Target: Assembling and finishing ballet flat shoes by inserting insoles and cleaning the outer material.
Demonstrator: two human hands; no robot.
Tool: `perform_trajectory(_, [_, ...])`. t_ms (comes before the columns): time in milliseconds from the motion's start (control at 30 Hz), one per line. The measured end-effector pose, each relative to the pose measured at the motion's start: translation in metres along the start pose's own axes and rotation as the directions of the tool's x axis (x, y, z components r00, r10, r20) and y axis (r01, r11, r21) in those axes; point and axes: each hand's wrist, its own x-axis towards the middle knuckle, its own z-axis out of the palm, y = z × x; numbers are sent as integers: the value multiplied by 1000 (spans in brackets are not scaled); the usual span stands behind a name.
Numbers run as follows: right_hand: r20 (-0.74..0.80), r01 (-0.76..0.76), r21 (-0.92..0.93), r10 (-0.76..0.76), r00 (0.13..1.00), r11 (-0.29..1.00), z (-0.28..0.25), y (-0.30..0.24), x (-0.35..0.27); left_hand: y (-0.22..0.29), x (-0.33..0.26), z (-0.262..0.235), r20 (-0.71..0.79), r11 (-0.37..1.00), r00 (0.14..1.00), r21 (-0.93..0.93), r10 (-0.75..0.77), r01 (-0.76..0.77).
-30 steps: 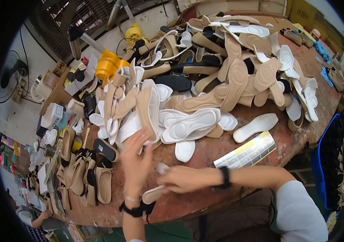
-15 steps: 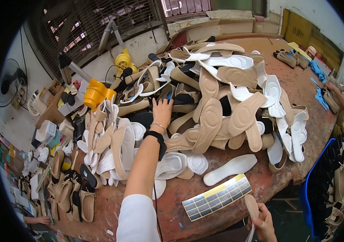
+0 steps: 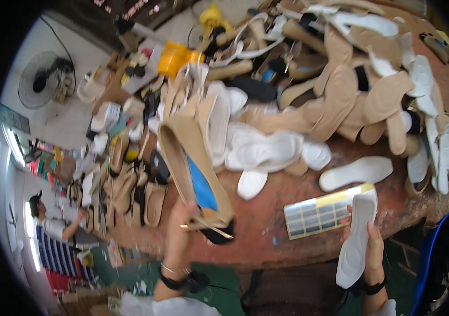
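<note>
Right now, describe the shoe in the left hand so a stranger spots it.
Start at the reddish-brown table and find the person's left hand at its near side. It holds up a tan shoe. Unlike the neighbouring shoes to its left, this one is held in the air, with a blue strip inside and gold trim by its black toe.

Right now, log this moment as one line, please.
left hand: holds beige black-toed shoe | right hand: holds white insole | label sheet: lies on table

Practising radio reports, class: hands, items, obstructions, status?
Left hand holding beige shoe. Right hand holding white insole. Pile of insoles crowding table beyond.
</note>
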Motion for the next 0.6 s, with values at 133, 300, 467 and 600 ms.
perform_trajectory(133, [80, 17, -169, -3, 997, 986, 36, 7, -3, -89, -88, 17, -228, 975, 970, -221, -84, 32])
perform_trajectory(300, [144, 9, -265, 31, 989, 964, 67, 15, -9, -148, -96, 20, -49, 941, 961, -224, -271, 254])
perform_trajectory(467, [100, 81, -328, -51, 994, 941, 75, 14, -12, -127, -97, -31, 76, 784, 995, 620, -65, 4])
perform_trajectory(600, [116, 175, -680, -131, 985, 712, 61, -3, -20, -108, -73, -33, 333, 109, 820, 898, 466, -426])
